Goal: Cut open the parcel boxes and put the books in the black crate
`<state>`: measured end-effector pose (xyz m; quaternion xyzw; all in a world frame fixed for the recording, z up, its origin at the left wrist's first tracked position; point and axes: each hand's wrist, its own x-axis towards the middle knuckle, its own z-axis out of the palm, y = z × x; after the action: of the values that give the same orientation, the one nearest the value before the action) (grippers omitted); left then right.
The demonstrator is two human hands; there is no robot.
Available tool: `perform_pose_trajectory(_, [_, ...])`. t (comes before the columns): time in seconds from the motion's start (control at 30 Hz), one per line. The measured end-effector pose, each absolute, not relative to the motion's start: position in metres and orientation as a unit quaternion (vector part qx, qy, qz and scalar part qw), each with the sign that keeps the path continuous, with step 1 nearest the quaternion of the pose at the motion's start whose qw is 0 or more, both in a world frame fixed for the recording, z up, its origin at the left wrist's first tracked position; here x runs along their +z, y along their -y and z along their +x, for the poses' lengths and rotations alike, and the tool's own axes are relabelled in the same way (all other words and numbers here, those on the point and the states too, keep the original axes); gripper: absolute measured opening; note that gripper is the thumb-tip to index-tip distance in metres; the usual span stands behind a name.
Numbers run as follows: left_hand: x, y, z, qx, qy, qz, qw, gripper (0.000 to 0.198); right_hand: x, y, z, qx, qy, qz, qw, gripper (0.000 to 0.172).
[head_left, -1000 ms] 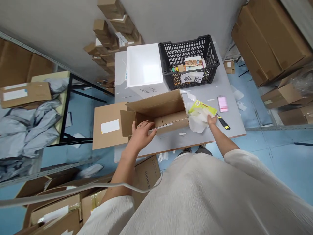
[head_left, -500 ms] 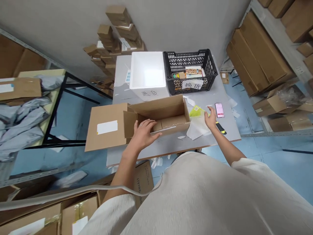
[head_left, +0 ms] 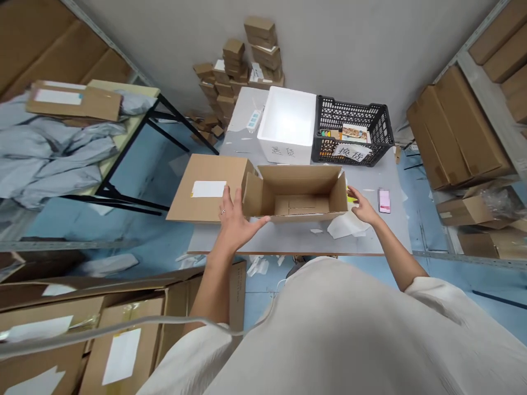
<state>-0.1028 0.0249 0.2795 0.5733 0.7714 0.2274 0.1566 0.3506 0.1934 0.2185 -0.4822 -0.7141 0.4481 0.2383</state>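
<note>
So both hands are on or right by an open cardboard carton (head_left: 296, 192), which sits at the left side of the grey table (head_left: 296, 241), with its lid (head_left: 208, 189) lying flat out to the left. The left hand (head_left: 236, 219) has its fingers spread open against the near-left corner, not gripping anything that I can see. The right hand (head_left: 362, 210) is at the right end, fingers loosely curved, and I can't tell if they're actually touching the wall.

Biggest risk, IMO: the lid looks like it sticks out past the table's left edge, so a hard shove left or a heavy press on that flap could tip the carton off. Pressing on the thin wall could also buckle it. Crumpled white paper (head_left: 343, 226) and a yellow packet (head_left: 350, 196) are right by the right hand, so a careless sweep could knock them to the floor. Same goes for the small pink item (head_left: 384, 201), maybe a phone, a bit farther right. The white foam box (head_left: 284, 151) and black plastic crate (head_left: 354, 109) are just past the carton's far side, so sliding it that way could bump them.
</note>
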Motion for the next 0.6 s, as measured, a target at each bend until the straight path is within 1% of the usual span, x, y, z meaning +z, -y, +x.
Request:
perform_pose_trajectory(0.1, [0.263,-0.015,-0.111,0.259,-0.761,0.554,0.217,0.14,0.23,-0.188,0.351,0.46,0.732,-0.468,0.183,0.111])
perform_pose_trajectory(0.2, [0.25,-0.014,-0.106,0.275,-0.73,0.566,0.267,0.139,0.242,-0.181,0.34,0.455,0.747,-0.458,0.16,0.106])
perform_pose_trajectory(0.3, [0.242,-0.019,-0.096,0.285,-0.695,0.586,0.304,0.126,0.247,-0.176,0.328,0.459,0.745,-0.453,0.171,0.102])
perform_pose_trajectory(0.47, [0.238,-0.03,-0.089,0.288,-0.676,0.604,0.309,0.094,0.247,-0.176,0.318,0.466,0.731,-0.459,0.194,0.108])
perform_pose_trajectory(0.53, [0.24,-0.035,-0.092,0.292,-0.677,0.605,0.302,0.09,0.247,-0.178,0.315,0.461,0.734,-0.453,0.21,0.108])
perform_pose_trajectory(0.6, [0.242,-0.042,-0.097,0.304,-0.679,0.601,0.293,0.091,0.249,-0.183,0.309,0.456,0.738,-0.443,0.226,0.109])
